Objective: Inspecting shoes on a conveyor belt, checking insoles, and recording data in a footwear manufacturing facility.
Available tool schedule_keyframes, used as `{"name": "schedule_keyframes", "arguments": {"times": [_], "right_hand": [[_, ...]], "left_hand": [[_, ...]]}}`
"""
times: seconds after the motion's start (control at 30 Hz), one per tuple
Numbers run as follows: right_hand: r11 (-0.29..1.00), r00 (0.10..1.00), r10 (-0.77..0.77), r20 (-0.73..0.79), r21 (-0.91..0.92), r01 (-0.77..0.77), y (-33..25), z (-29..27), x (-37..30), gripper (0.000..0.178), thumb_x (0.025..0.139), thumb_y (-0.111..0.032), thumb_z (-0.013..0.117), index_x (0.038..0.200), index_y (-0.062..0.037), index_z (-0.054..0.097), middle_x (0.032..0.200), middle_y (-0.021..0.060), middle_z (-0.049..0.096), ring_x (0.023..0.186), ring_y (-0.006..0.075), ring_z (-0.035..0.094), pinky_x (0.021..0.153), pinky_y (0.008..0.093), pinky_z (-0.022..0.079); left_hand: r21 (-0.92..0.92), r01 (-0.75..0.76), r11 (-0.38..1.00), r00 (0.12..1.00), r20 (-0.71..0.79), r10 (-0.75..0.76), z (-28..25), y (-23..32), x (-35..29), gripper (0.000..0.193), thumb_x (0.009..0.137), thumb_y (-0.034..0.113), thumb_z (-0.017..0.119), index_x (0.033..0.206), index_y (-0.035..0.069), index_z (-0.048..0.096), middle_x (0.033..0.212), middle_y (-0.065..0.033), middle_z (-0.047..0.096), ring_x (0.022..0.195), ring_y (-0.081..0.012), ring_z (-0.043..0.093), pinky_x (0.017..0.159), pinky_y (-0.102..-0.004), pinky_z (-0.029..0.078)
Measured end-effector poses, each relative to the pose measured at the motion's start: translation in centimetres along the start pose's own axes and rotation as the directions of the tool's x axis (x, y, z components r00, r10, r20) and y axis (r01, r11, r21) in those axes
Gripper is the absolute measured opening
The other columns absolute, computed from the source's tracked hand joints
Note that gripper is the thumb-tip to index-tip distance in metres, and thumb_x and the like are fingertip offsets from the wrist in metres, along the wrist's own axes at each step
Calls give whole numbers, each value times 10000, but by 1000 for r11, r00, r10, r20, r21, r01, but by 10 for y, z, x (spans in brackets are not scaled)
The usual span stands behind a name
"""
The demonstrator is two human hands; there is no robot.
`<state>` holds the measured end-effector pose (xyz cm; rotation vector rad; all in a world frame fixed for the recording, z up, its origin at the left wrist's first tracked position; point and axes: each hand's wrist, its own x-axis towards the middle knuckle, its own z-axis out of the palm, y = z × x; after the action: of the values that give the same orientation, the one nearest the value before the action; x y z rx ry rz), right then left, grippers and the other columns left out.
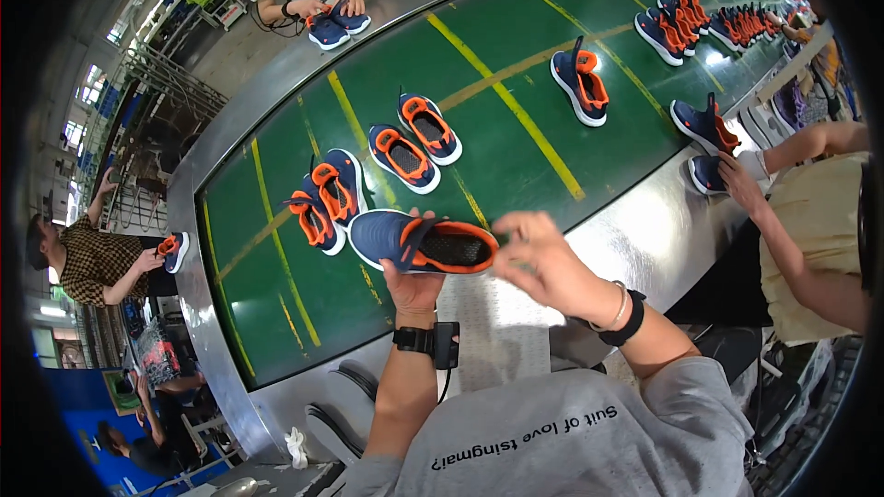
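Here's the navy, orange-lined slip-on shoe (376, 236), its ribbed upper looking like matt cloth, the white rubbery sole (360, 256) smooth! The wide green, yellow-striped belt (525, 193) shows smooth with a soft sheen, the broad silvery metal border (635, 244) gleams glossily, and the grey T-shirt (571, 451) is plain matt cloth.

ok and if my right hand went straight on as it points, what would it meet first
Most likely the shoe in your left hand, at its heel end. Your right hand points left toward it; depth is unclear, so they may be touching.
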<state>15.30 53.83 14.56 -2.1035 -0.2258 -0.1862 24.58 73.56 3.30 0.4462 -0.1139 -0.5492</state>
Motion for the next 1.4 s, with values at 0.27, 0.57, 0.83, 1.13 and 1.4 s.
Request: {"name": "schedule_keyframes", "arguments": {"times": [0.27,0.57,0.83,1.13,1.4], "right_hand": [[954,962,-93,-257,-300,12,-12,62,8,34,633,-53,633,661,-51,652,1203,170,471,1186,351,356,946,431,317],[876,963,-149,-224,-482,24,-19,85,5,98,671,-119,597,720,-74,670,1074,129,530,1115,322,411,938,420,298],[631,988,-136,-72,-775,31,-8,85,6,79,667,-127,570,653,-76,629,788,85,528,875,248,477,826,366,344],[986,998,-43,52,-159,51,17,72,-23,241,730,-230,652,858,-35,593,1012,156,527,932,342,517,773,415,442],[846,963,162,-215,-472,-247,102,7,11,193,744,-186,626,836,-22,581,893,185,544,818,353,542,717,418,445]], "left_hand": [[-10,-33,999,996,79,34,17,7,-25,1048,610,484,753,1373,51,179,1366,-155,325,1283,-372,255,1068,-495,212],[34,-65,997,982,179,58,15,10,-38,1057,616,459,759,1384,71,145,1386,-167,285,1288,-383,238,1072,-502,192],[7,-73,997,987,147,71,14,12,-46,1003,636,403,762,1374,56,179,1377,-160,309,1293,-379,230,1087,-479,161],[-54,124,991,992,-28,-126,-8,18,-32,785,818,551,480,1338,9,250,1311,-134,402,1207,-316,380,1034,-453,267],[624,331,707,925,-363,-113,-51,45,-23,471,861,265,563,1221,-15,444,1192,-126,516,1137,-241,468,964,-365,352]]}}
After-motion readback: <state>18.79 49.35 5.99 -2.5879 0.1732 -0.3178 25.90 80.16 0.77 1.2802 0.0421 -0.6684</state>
